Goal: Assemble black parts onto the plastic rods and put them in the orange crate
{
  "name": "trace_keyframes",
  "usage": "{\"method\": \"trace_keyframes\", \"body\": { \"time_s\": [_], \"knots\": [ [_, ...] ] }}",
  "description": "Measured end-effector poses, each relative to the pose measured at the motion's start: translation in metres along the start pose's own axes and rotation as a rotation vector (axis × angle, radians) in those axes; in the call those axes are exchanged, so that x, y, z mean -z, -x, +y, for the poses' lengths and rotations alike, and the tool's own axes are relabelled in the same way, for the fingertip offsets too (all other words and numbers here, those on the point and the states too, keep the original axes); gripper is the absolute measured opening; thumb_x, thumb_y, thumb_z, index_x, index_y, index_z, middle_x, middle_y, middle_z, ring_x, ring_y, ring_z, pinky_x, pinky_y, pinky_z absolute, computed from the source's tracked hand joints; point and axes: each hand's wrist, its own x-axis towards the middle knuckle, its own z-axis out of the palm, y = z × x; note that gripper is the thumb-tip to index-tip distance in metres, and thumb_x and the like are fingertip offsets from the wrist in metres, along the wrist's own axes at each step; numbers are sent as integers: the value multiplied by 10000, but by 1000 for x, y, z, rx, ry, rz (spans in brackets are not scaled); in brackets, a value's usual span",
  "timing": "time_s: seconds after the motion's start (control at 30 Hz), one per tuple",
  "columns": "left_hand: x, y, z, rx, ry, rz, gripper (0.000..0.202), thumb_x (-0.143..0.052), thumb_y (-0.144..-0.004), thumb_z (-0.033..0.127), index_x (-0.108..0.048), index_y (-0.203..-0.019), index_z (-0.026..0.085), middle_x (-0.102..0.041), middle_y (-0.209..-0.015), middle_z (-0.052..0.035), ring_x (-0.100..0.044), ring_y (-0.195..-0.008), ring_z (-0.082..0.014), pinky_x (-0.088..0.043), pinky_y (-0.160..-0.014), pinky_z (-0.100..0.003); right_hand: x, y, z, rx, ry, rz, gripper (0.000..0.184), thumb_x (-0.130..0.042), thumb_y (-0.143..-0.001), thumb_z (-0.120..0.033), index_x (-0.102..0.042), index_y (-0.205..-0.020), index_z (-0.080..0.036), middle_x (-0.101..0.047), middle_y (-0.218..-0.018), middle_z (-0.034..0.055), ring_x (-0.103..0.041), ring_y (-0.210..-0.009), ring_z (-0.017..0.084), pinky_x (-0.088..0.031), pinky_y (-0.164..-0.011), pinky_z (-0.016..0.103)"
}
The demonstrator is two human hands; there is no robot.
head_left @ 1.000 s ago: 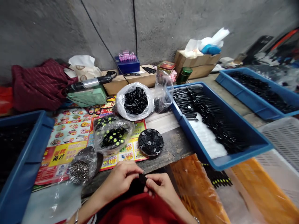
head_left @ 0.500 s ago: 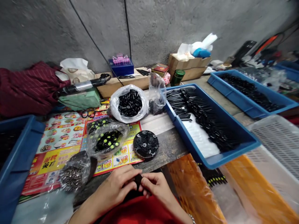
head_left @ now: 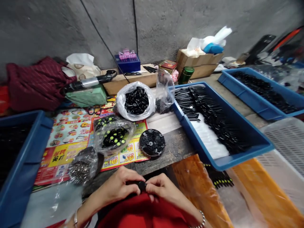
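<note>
Both of my hands sit low in the view above my red lap cloth (head_left: 142, 212). My left hand (head_left: 118, 186) and my right hand (head_left: 161, 188) pinch a small black piece (head_left: 141, 186) between them, and their fingers hide most of it. Nearest my left hand lies a clear bag of small metal parts (head_left: 82, 167). Farther up stand a round stack of black discs (head_left: 152, 143) and a clear bag of black parts with yellow-green dots (head_left: 113, 136). A white bag of black pieces (head_left: 135, 101) stands behind them.
A blue tray of black parts (head_left: 187, 134) stands right of the bench, with another (head_left: 247, 95) beyond it. A third blue tray (head_left: 30, 148) sits at left. Orange and white crates (head_left: 268, 186) fill the lower right. A printed flyer (head_left: 66, 129) covers the bench.
My view has shifted slightly. Both hands stay together on the black piece, which now sits a little more level between my fingers.
</note>
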Motion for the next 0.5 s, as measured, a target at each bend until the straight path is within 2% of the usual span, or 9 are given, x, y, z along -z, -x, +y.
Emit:
{"method": "trace_keyframes", "body": {
  "time_s": [0.1,0.23,0.37,0.43,0.5],
  "knots": [
    [-2,2,-1,-1,31,-4,201,-731,-719,116,-783,-908,159,-752,-718,-38,-652,-611,-145,-430,-587,-184,-2,2,1,0,46,1,433,-569,-811,-502,-608,-579,-139,-536,-488,-22,-402,-396,72,-320,-414,184],
    [-4,5,-3,1,39,27,205,-727,-722,115,-780,-916,151,-754,-731,-43,-655,-623,-148,-444,-603,-186,-5,-1,2,-12,59,-3,472,-557,-798,-581,-599,-623,-144,-533,-500,-21,-398,-395,78,-317,-414,192],
    [-3,12,1,18,50,81,311,-699,-735,102,-741,-1031,188,-767,-883,-39,-682,-758,-167,-479,-719,-205,-8,-5,4,-11,87,9,550,-528,-787,-666,-612,-678,-133,-527,-509,-15,-391,-394,78,-308,-420,199],
    [4,23,0,53,40,193,330,-674,-753,108,-715,-1064,211,-758,-956,-27,-680,-836,-171,-480,-788,-224,-10,-7,7,3,130,44,558,-511,-810,-661,-612,-685,-127,-530,-520,-9,-402,-416,80,-311,-441,201],
    [18,42,-7,126,-22,399,228,-627,-797,138,-717,-993,211,-751,-941,-23,-672,-848,-172,-479,-797,-241,-11,-9,11,9,168,78,553,-505,-828,-649,-601,-671,-127,-527,-523,-6,-412,-436,82,-306,-452,204]
  ]
}}
